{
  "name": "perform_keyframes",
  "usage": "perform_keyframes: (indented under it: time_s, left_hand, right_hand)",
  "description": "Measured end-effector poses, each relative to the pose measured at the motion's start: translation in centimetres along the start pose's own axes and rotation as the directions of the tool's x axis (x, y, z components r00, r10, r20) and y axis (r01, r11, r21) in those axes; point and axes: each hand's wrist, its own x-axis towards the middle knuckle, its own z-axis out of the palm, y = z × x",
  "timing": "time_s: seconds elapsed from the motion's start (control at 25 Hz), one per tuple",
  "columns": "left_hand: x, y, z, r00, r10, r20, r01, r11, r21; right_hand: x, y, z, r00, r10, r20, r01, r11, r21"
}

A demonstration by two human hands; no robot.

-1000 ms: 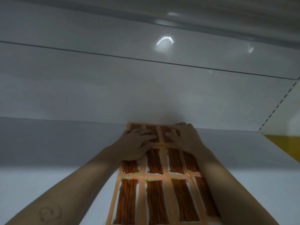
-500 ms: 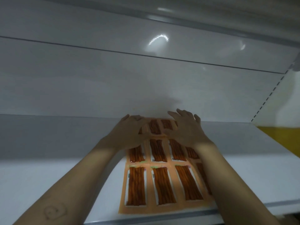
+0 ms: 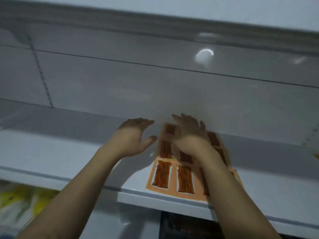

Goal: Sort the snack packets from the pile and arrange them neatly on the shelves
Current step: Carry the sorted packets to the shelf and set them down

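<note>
Snack packets [image 3: 184,180]: one orange sheet of joined packs, brown sticks showing through clear windows, lay flat on the white shelf [image 3: 51,152], at 5 o'clock from frame centre. Its near edge sat right at the shelf's front lip; its far edge reached close to the back panel [image 3: 120,83].

Right hand [image 3: 189,135] was over the sheet's far half, the 12 o'clock end, palm down, fingers straight and spread, holding nothing. Motion blur there, so couldn't tell whether it touched the packs or hovered. The right forearm covered the sheet's 3 o'clock columns.

Left hand [image 3: 131,140] was at 9 o'clock of the sheet, off it, above bare shelf. Fingers straight, thumb splayed toward the packs, holding nothing.

Back panel was grey with a thin horizontal seam across it and a glare spot [image 3: 204,55] at 1 o'clock. Upper shelf [image 3: 155,12] ran across the top at 12. Blurry yellow packets [image 3: 20,200] showed under the shelf at 8 o'clock.
</note>
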Motion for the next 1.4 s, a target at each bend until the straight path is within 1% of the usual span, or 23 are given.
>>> perform_keyframes:
  time_s: [0.08, 0.24, 0.28, 0.36, 0.52, 0.72, 0.96, 1.08, 1.16, 1.24, 1.4]
  left_hand:
    - [-2.5, -0.4, -1.6, 0.998, -0.049, -0.042, 0.051, 0.997, 0.060]
    - [-9.4, -0.7, -3.1, 0.973, -0.221, -0.060, 0.225, 0.971, 0.076]
    - [-11.3, -0.9, -3.2, 0.961, -0.265, -0.072, 0.271, 0.959, 0.079]
    - [-15.5, -1.7, -3.9, 0.927, -0.363, -0.089, 0.370, 0.926, 0.079]
    - [-22.4, -4.4, -7.2, 0.846, -0.507, -0.163, 0.525, 0.845, 0.097]
    - [-30.4, -9.3, -11.1, 0.741, -0.627, -0.240, 0.658, 0.749, 0.075]
    - [-40.3, -19.1, -16.1, 0.626, -0.720, -0.300, 0.760, 0.649, 0.029]
    - [-44.4, -24.4, -18.2, 0.589, -0.745, -0.313, 0.788, 0.615, 0.020]
    - [-46.0, -27.3, -19.2, 0.586, -0.753, -0.299, 0.791, 0.612, 0.007]
    - [-46.9, -29.8, -19.9, 0.601, -0.745, -0.289, 0.779, 0.627, 0.003]
    - [-47.9, -35.1, -21.2, 0.604, -0.744, -0.287, 0.777, 0.630, 0.000]
  right_hand:
    - [-0.9, -1.5, 0.4, 0.996, -0.085, -0.036, 0.086, 0.996, 0.029]
    - [-2.8, -4.7, 2.0, 0.971, -0.230, -0.059, 0.236, 0.962, 0.136]
    - [-3.2, -5.8, 2.5, 0.963, -0.264, -0.054, 0.269, 0.953, 0.141]
    - [-4.4, -9.3, 4.0, 0.933, -0.358, -0.026, 0.358, 0.923, 0.143]
    - [-7.2, -17.3, 6.0, 0.844, -0.537, 0.001, 0.522, 0.821, 0.230]
    - [-8.4, -27.6, 7.4, 0.748, -0.664, -0.008, 0.647, 0.726, 0.230]
    - [-10.0, -43.4, 11.4, 0.654, -0.756, 0.031, 0.730, 0.641, 0.235]
    - [-10.8, -50.3, 13.4, 0.635, -0.771, 0.043, 0.745, 0.626, 0.230]
    - [-10.8, -54.0, 14.6, 0.635, -0.771, 0.047, 0.746, 0.628, 0.224]
    - [-10.3, -57.1, 15.4, 0.644, -0.764, 0.044, 0.738, 0.635, 0.230]
    - [-8.6, -62.0, 16.9, 0.645, -0.762, 0.045, 0.736, 0.636, 0.232]
